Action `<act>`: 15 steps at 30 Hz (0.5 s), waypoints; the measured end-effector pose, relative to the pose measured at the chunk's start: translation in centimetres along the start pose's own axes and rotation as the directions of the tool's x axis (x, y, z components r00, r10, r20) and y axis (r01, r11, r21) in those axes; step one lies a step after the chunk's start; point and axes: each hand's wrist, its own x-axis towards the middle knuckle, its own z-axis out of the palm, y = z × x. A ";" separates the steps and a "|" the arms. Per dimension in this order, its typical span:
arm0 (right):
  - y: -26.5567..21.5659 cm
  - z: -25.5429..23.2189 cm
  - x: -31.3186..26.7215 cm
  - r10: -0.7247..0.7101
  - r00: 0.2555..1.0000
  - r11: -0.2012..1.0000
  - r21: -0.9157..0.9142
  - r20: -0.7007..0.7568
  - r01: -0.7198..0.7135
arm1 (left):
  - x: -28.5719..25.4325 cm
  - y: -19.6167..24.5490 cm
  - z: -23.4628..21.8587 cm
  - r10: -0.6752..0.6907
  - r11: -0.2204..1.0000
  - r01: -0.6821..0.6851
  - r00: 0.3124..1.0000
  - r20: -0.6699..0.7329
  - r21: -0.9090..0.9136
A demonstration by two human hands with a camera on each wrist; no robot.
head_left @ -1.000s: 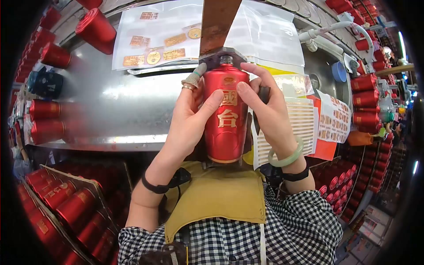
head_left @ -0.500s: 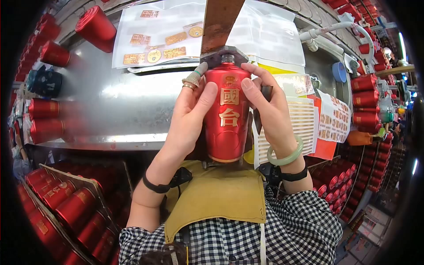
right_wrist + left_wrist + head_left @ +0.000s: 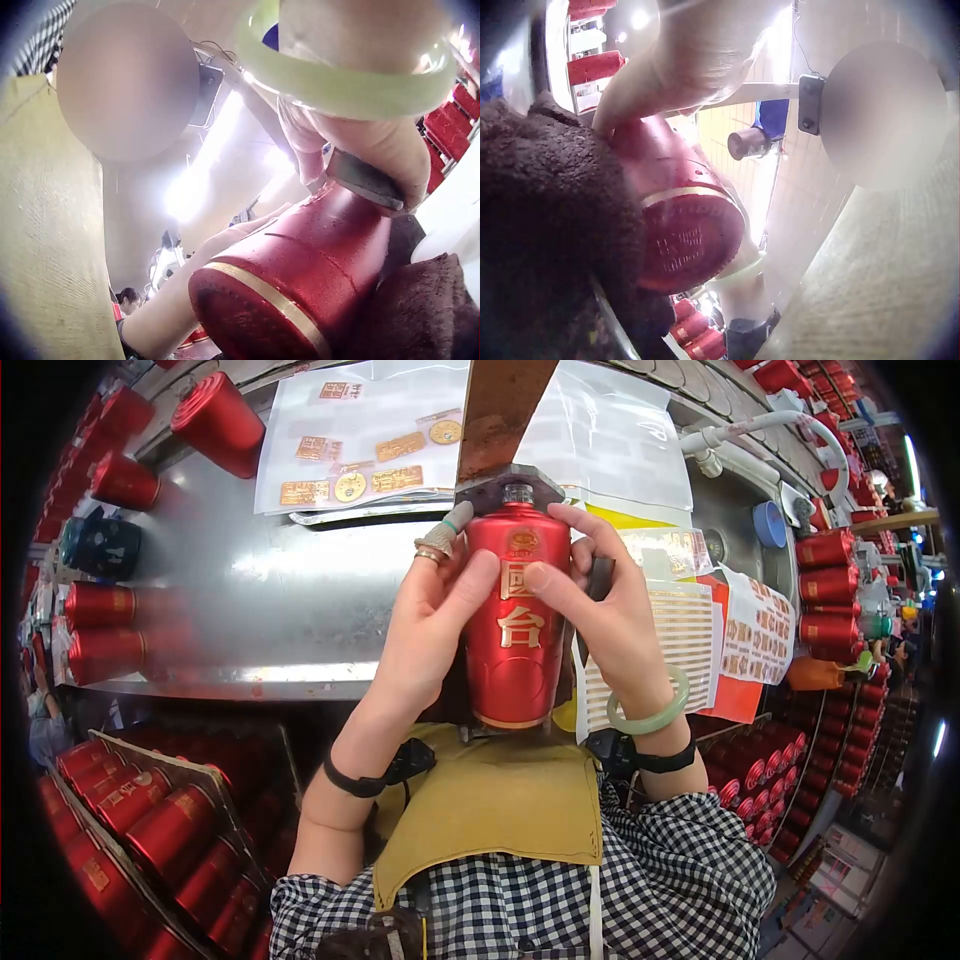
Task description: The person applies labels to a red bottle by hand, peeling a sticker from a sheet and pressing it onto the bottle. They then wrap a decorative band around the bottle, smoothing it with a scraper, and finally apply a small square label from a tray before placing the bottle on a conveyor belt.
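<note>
Bottle (image 3: 515,620) between hands, before label sheets (image 3: 360,445)

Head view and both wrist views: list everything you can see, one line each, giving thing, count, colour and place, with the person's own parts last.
Bottle: one, red with gold characters, held at centre.
Metal table: one, silver, behind the bottle.
Label sheets: several, clear with gold stickers, at the table's far edge.
Other bottles: many, red, stacked lower left and along both sides.
Apron: one, tan, over a checked shirt.
Bangle: one, pale green, right wrist.
Left hand: grips the bottle, thumb on its front.
Right hand: grips the bottle, thumb on the label.
</note>
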 end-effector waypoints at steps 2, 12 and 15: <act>-0.2 0.3 -0.1 -0.017 1.000 0.998 0.062 0.007 0.016 | 0.0 -0.5 -0.2 0.033 0.995 -0.035 0.999 0.016 0.093; -0.3 0.3 0.0 -0.039 0.999 0.988 0.147 0.015 0.037 | 0.0 -0.6 -0.3 0.045 0.982 -0.049 0.999 0.023 0.180; -0.2 0.2 0.1 -0.039 0.999 0.990 0.138 0.018 0.037 | 0.0 -0.7 -0.3 0.066 0.980 -0.069 0.998 0.023 0.187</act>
